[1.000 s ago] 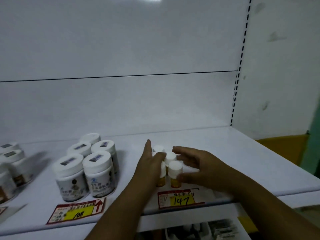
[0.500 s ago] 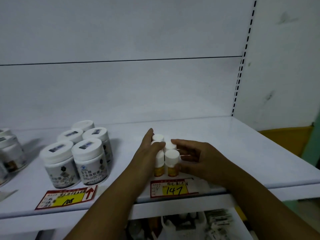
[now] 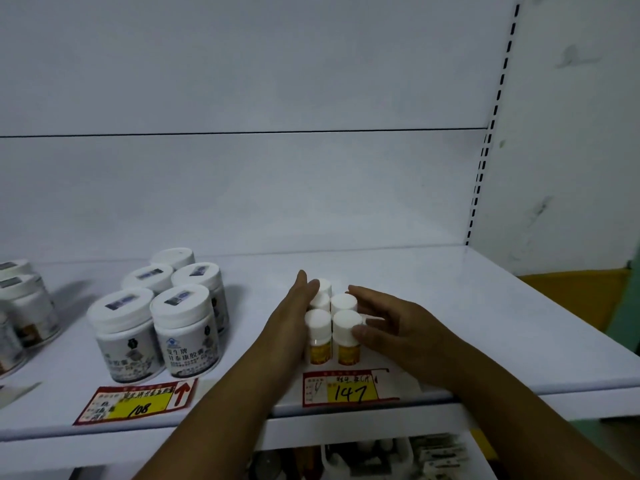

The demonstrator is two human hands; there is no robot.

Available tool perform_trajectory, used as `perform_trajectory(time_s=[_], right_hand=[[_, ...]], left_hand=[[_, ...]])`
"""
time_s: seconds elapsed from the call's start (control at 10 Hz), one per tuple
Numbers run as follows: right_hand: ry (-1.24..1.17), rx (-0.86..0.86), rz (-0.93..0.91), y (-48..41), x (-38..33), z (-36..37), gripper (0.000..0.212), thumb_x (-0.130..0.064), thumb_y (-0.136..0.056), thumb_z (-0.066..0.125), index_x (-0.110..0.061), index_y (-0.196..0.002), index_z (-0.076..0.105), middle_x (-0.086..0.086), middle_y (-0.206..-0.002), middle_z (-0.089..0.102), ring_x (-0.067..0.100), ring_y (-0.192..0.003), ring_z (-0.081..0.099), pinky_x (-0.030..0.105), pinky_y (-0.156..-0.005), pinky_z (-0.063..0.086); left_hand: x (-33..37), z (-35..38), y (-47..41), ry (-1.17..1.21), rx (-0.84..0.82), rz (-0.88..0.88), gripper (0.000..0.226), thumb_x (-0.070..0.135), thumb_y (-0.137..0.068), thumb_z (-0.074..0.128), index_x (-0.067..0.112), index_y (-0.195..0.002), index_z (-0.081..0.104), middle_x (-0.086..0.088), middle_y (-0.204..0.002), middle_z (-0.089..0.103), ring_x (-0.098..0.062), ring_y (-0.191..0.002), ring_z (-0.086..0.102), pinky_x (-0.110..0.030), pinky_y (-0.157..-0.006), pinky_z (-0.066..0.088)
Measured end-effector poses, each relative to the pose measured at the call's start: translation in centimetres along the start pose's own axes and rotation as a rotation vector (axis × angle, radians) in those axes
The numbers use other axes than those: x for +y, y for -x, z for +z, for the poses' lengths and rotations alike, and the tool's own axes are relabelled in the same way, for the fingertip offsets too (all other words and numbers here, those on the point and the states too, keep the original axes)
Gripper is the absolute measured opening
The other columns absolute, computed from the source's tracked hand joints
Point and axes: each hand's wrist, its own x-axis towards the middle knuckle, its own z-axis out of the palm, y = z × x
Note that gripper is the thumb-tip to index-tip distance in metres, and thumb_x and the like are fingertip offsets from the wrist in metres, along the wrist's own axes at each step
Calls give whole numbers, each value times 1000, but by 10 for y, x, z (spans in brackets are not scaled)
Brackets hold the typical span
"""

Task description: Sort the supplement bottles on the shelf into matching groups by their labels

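Observation:
Several small bottles with white caps and yellow labels [image 3: 334, 327] stand in a tight cluster near the front of the white shelf [image 3: 450, 306]. My left hand [image 3: 291, 327] lies flat against the cluster's left side, fingers straight. My right hand [image 3: 391, 327] cups the cluster's right side, thumb touching the front right bottle's cap. Both hands press the cluster between them; neither lifts a bottle. To the left stands a group of wide white jars with grey labels [image 3: 166, 313].
Price tags marked 147 [image 3: 349, 389] and 108 [image 3: 138, 400] lie on the shelf's front edge. More white jars [image 3: 24, 306] stand at the far left edge. A slotted upright [image 3: 488, 133] bounds the shelf on the right. A lower shelf holds dim clutter [image 3: 363, 459].
The view has tilted and shifted slightly. Both hands stay on either side of the small bottles, which now stand a little tighter together.

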Motion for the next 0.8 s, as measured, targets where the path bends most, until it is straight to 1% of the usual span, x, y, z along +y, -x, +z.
perform_trajectory(time_s=[0.1,0.2,0.3,0.4,0.5,0.6,0.7,0.8], right_hand=[[53,8,2,1,-3,0,62,-62,-60,59,-57,-115,30,-43,-103,43,-34,-97,41,-4,-81,36],[69,26,3,0,-2,1,70,-62,-58,60,-54,-123,32,-43,-101,44,-35,-97,40,-5,-80,35],[98,39,4,-2,0,1,87,-59,-60,59,-36,-139,30,-36,-112,44,-27,-102,45,-1,-85,37],[81,25,30,-2,0,1,90,-57,-61,59,-33,-142,28,-27,-122,44,-10,-114,45,6,-92,38],[30,20,25,-2,2,0,81,-58,-64,56,-41,-136,24,-34,-116,42,-22,-104,44,1,-86,38],[-26,29,42,-3,3,-1,64,-61,-67,50,-50,-125,27,-32,-116,44,-30,-98,45,1,-79,41],[26,43,42,-3,1,-2,56,-59,-71,44,-51,-125,30,-29,-121,44,-27,-99,43,-3,-77,37],[-30,182,31,1,-1,-3,52,-58,-75,41,-47,-125,41,-20,-130,50,-4,-116,49,18,-100,39]], left_hand=[[1,1,2,-61,11,19,86,69,-66,49,34,-143,35,-8,-148,43,-35,-125,50,-55,-104,39],[1,1,2,-91,12,30,86,70,-66,47,34,-143,35,-8,-148,43,-35,-127,48,-55,-104,39],[0,1,1,-117,4,45,77,68,-75,44,34,-144,34,-10,-149,41,-36,-127,49,-55,-103,41],[0,0,1,-123,2,45,84,70,-69,45,34,-144,34,-9,-149,42,-35,-127,49,-55,-103,41],[2,2,7,-118,28,108,80,68,-72,45,32,-143,36,-7,-149,42,-31,-130,46,-53,-107,37],[6,6,13,-258,148,300,51,44,-96,38,30,-144,33,3,-154,32,-12,-136,35,-35,-114,28],[12,11,18,-353,200,415,49,34,-99,35,26,-147,27,8,-155,27,4,-128,28,-6,-98,24],[15,14,34,-375,110,432,52,36,-99,37,27,-148,24,8,-156,25,1,-135,25,-17,-109,23]])
